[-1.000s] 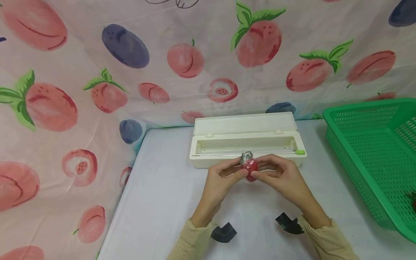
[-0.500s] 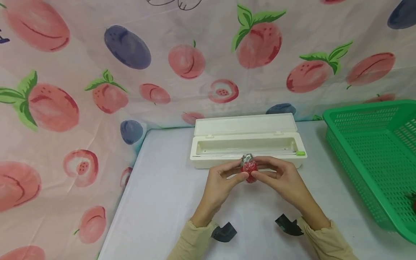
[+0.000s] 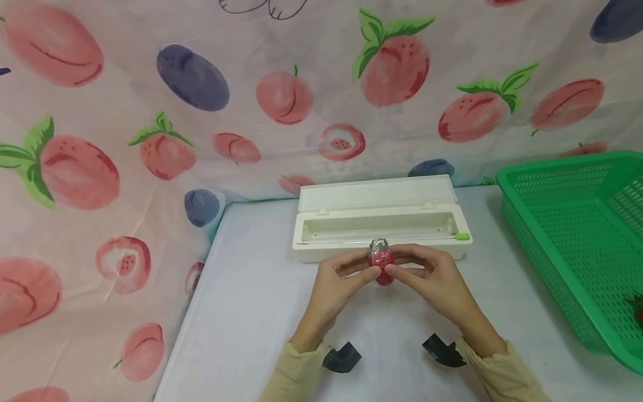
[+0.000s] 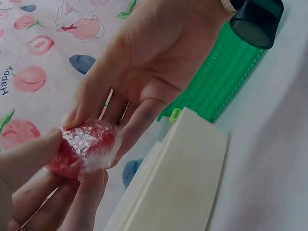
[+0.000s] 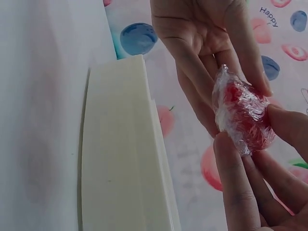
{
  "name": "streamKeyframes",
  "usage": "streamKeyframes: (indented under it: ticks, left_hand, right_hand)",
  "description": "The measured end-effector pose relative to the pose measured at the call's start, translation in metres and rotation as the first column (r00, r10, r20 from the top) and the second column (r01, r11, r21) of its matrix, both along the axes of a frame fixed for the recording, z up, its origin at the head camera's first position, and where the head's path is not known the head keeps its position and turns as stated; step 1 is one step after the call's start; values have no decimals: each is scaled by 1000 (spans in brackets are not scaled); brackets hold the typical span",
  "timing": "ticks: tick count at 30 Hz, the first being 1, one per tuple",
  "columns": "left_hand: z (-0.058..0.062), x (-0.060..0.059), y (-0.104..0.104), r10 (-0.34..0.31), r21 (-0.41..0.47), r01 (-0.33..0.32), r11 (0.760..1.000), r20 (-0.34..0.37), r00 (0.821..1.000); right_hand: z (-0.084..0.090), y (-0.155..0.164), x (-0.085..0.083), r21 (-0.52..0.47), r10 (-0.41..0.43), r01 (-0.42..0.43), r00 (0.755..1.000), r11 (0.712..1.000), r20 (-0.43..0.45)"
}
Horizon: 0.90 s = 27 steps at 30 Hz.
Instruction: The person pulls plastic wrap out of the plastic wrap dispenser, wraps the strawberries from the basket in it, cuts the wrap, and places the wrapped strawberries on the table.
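Note:
A red strawberry (image 3: 381,258) with green leaves at its top is wrapped in clear, crinkled cling film. My left hand (image 3: 337,285) pinches it from the left, and my right hand (image 3: 431,279) pinches it from the right. Both thumbs lie on its near side, with the other fingers behind it. The shiny wrap (image 4: 89,147) clings around the fruit in the left wrist view. From the right wrist, the wrapped strawberry (image 5: 243,115) shows loose film edges. Just beyond the hands stands a white cling film box (image 3: 382,223), its lid raised.
A green slider (image 3: 462,237) sits at the right end of the box's front rail. On the right, a green plastic basket (image 3: 557,262) holds another strawberry (image 3: 639,307), partly cut off by the frame. Fruit-printed cloth (image 3: 241,178) hangs behind the white table (image 3: 241,312).
Both hands keep their pinch on the wrapped strawberry. It has turned slightly between the fingers; hands and fruit sit a touch lower in the view.

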<state>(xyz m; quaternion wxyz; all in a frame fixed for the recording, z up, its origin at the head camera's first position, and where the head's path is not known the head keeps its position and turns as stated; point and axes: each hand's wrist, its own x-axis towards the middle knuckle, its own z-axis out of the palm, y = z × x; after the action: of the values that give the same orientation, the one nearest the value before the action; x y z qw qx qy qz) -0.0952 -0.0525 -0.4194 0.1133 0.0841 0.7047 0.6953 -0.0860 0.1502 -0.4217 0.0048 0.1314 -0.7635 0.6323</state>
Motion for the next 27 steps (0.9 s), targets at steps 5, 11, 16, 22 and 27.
streamKeyframes:
  ticks: [5,11,16,22,27]
  left_hand:
    - [4,-1,-6,5,4,-5,1000,1,1000]
    - [6,-1,-14,4,-13,-4,1000,6,1000]
    - [8,-2,-26,33,-51,-32,998,19,999]
    - [8,-2,-45,73,-96,-70,993,20,997]
    - [6,-1,-65,109,-125,-107,986,9,994]
  right_hand:
    - [5,-5,-2,0,27,-27,1000,1000,15]
    - [9,-8,-3,42,58,-58,998,997,10]
    - [10,-8,-4,116,49,-47,999,992,-15]
    - [9,-3,-7,187,45,-37,998,982,-42]
    - [4,9,-7,204,44,-23,994,979,-100]
